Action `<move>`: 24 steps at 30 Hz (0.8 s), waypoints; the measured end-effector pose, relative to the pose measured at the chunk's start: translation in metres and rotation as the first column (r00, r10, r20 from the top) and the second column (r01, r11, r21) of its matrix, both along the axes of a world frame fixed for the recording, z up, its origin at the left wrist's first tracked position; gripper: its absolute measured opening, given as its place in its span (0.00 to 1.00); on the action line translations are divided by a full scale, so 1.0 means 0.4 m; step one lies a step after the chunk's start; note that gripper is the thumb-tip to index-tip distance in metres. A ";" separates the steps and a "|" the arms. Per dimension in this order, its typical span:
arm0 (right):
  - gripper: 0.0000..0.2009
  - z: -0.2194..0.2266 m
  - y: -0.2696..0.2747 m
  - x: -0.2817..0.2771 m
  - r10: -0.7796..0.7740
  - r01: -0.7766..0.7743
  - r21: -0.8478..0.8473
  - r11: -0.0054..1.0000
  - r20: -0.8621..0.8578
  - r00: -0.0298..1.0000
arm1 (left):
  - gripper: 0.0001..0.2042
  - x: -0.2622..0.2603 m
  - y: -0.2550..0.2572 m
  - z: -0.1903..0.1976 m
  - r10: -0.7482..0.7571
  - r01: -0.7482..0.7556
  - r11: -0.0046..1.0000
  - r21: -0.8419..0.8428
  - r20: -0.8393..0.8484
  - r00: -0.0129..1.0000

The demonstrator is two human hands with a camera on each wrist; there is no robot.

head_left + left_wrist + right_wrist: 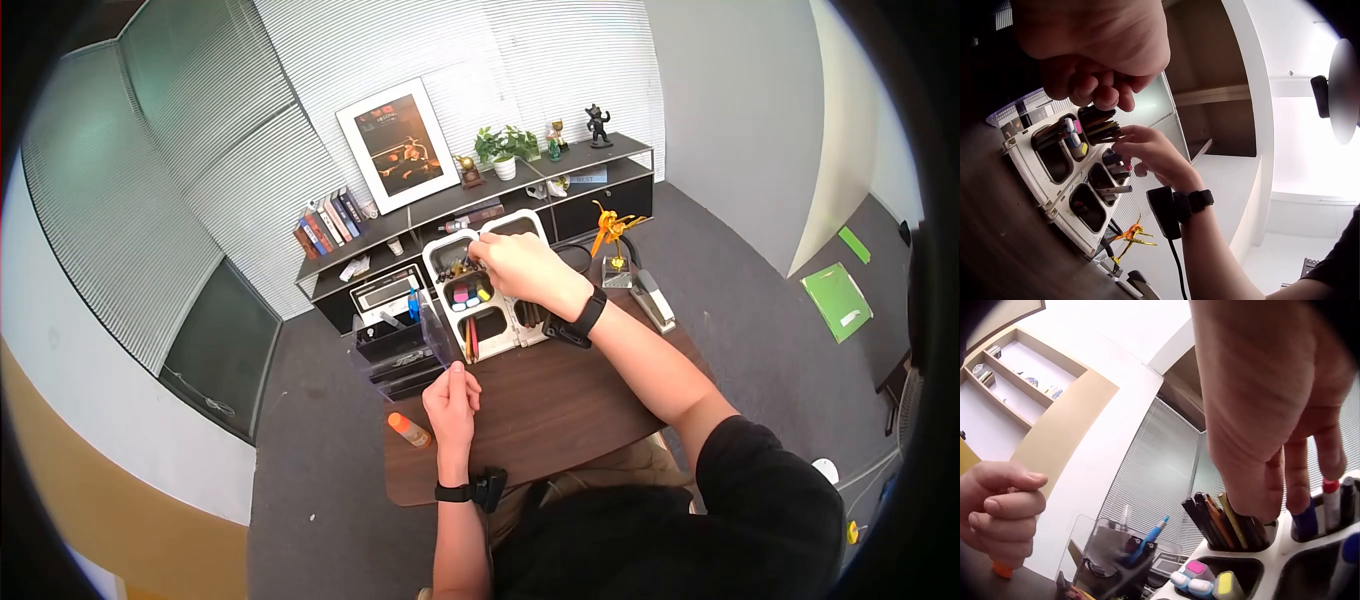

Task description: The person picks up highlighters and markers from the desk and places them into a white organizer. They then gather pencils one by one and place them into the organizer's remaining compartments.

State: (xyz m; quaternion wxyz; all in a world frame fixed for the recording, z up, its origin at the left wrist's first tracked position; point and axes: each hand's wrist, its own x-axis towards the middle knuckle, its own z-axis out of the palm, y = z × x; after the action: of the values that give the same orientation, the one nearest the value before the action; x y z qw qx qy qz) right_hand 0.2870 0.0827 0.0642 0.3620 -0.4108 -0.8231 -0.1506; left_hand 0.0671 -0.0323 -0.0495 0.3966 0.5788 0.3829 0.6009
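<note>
My right hand [525, 268] reaches down over the far left compartments of a white desk organizer [497, 347]. Its fingertips are right at a bundle of pencils and pens [1216, 519], close to a blue-capped marker [1304, 520]; I cannot tell whether they pinch one. A red-capped marker [1332, 503] stands beside the blue one. Pink and yellow highlighters [1225, 584] fill the compartment nearer to me, and colored pencils [470, 342] lean in the front left one. My left hand [452, 405] hovers near the organizer's front left, fingers loosely curled, holding nothing.
A clear drawer box [375, 350] with a blue pen stands left of the organizer. An orange glue bottle [408, 429] is at the table's left edge. Right of the organizer are a golden flower ornament [616, 262] and a stapler [655, 302]. A shelf [430, 210] runs behind.
</note>
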 end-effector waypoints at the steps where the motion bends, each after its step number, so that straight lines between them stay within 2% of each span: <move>1: 0.07 0.004 -0.011 -0.001 -0.009 0.009 -0.019 1.000 0.024 1.000 | 0.26 -0.001 0.004 -0.003 -0.001 0.001 1.000 0.012 -0.007 1.000; 3: 0.07 0.004 -0.011 -0.002 -0.020 0.022 -0.037 0.999 0.044 0.999 | 0.27 -0.001 0.005 -0.004 -0.004 0.005 1.000 0.025 -0.018 1.000; 5: 0.06 0.003 0.001 -0.004 0.037 -0.036 0.030 0.999 -0.015 0.999 | 0.26 0.003 -0.003 0.007 0.005 -0.005 1.000 -0.003 0.012 1.000; 9: 0.06 0.013 -0.001 -0.004 0.035 -0.031 0.048 0.998 -0.081 0.996 | 0.25 0.002 0.001 -0.001 0.004 -0.004 1.000 -0.005 0.008 1.000; 11: 0.05 0.017 -0.003 -0.010 0.099 -0.087 0.077 0.993 -0.171 0.980 | 0.26 0.001 0.003 -0.003 0.002 -0.002 1.000 0.001 0.011 1.000; 18: 0.06 -0.026 0.034 -0.023 0.168 -0.156 0.078 0.985 -0.192 0.967 | 0.26 -0.003 0.006 -0.010 0.003 -0.003 1.000 0.003 -0.003 1.000; 20: 0.06 -0.010 0.015 -0.023 0.156 -0.156 0.013 0.988 -0.183 0.971 | 0.26 -0.001 0.005 -0.008 0.005 -0.005 1.000 0.011 -0.007 1.000; 24: 0.08 0.002 0.008 -0.016 0.159 -0.155 0.033 0.987 -0.200 0.967 | 0.26 -0.003 0.004 -0.009 0.004 -0.004 1.000 0.016 0.001 1.000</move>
State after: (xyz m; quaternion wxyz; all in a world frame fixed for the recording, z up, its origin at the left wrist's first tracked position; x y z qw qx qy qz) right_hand 0.2807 0.0861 0.0648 0.4583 -0.3545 -0.8105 -0.0862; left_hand 0.0660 -0.0307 -0.0533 0.3911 0.5809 0.3790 0.6049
